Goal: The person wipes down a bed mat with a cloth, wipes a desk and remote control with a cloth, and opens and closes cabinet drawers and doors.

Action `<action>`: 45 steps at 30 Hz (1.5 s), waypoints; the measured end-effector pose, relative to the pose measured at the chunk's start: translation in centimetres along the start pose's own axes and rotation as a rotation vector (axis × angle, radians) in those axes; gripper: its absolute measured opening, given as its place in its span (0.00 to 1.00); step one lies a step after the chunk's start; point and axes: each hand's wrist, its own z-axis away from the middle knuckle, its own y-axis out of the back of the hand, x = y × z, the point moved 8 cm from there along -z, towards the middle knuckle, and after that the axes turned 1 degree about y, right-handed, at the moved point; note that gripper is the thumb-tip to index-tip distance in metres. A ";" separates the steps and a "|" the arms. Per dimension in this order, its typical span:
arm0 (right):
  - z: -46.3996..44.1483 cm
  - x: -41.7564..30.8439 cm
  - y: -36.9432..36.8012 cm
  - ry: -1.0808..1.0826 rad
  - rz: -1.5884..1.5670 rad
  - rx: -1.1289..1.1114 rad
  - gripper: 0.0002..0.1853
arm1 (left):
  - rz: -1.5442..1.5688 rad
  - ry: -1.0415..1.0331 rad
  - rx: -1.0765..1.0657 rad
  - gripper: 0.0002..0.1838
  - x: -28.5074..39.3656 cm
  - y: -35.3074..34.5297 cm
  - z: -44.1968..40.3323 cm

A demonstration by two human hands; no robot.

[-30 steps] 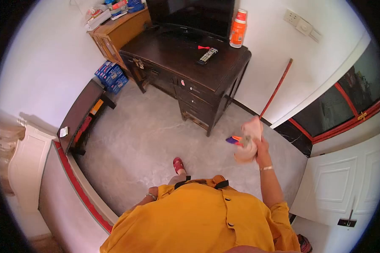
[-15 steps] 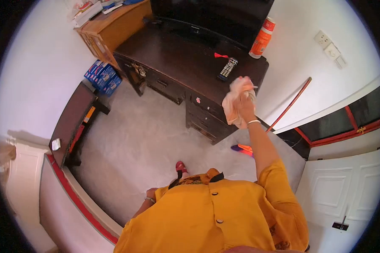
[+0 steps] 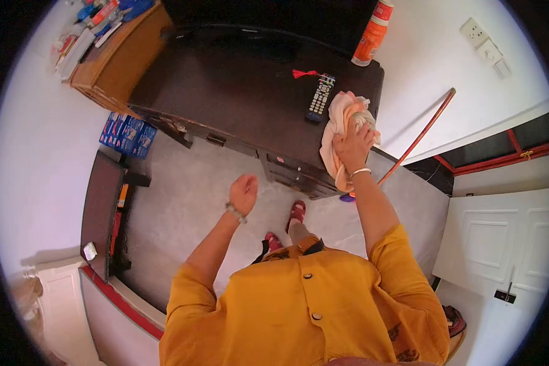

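Observation:
My right hand [image 3: 352, 146] grips a bunched pink and white cloth [image 3: 337, 125], pressed against the right front corner of a dark wooden desk [image 3: 238, 100]. Just left of the cloth lies a remote control [image 3: 321, 97] with a red tassel [image 3: 304, 74] at its top end. My left hand [image 3: 244, 194] hangs in the air over the floor, in front of the drawers. Its fingers are loosely curled together, and nothing shows in them.
A black television [image 3: 268, 24] and an orange canister [image 3: 372, 36] stand at the desk's back. A red-handled stick [image 3: 421, 134] leans on the right wall. Blue boxes [image 3: 128, 134] sit below the wooden cabinet [image 3: 119, 58], near a low dark bench [image 3: 100, 207].
My right hand and the cloth have come down onto the desk's corner. My left hand has risen forward from beside my body. The view has moved closer to the desk.

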 end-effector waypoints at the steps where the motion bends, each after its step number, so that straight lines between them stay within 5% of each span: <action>1: -0.9 0.4 -0.4 -0.014 0.011 0.002 0.36 | 0.011 -0.082 0.017 0.10 1.6 -1.5 -2.7; 6: -5.9 1.8 -1.9 -0.042 0.007 0.048 0.34 | -0.119 -0.209 -0.017 0.17 9.6 -6.3 -12.9; 16: -9.6 2.1 -2.6 -0.019 -0.041 -0.062 0.35 | -0.414 -0.221 0.021 0.31 7.9 -13.7 -31.6; 22: -9.7 2.2 -2.6 -0.033 -0.038 -0.060 0.36 | -0.699 -0.032 -0.247 0.17 7.5 -16.2 -34.8; 25: -9.8 2.1 -2.3 -0.041 -0.034 -0.056 0.36 | -0.343 -0.087 -0.260 0.12 6.8 -15.7 -34.1; 31: -9.7 2.0 -2.1 -0.062 -0.042 -0.082 0.36 | 0.843 0.462 -0.418 0.05 9.9 -14.6 -27.9; 36: -9.9 3.3 -3.1 -0.064 -0.086 -0.213 0.34 | 1.124 0.538 -0.606 0.05 14.4 -14.4 -23.9; 39: -9.6 1.4 4.0 -0.046 -0.130 -0.089 0.31 | 1.170 0.542 -0.745 0.05 16.7 -14.5 -21.9; 42: -7.9 -1.6 8.3 -0.284 -1.266 -0.205 0.25 | 1.136 0.525 -0.885 0.06 19.3 -15.3 -19.5; 45: -5.9 -3.5 10.9 -0.350 -1.647 -0.140 0.21 | 1.130 0.497 -1.045 0.06 21.9 -17.0 -17.1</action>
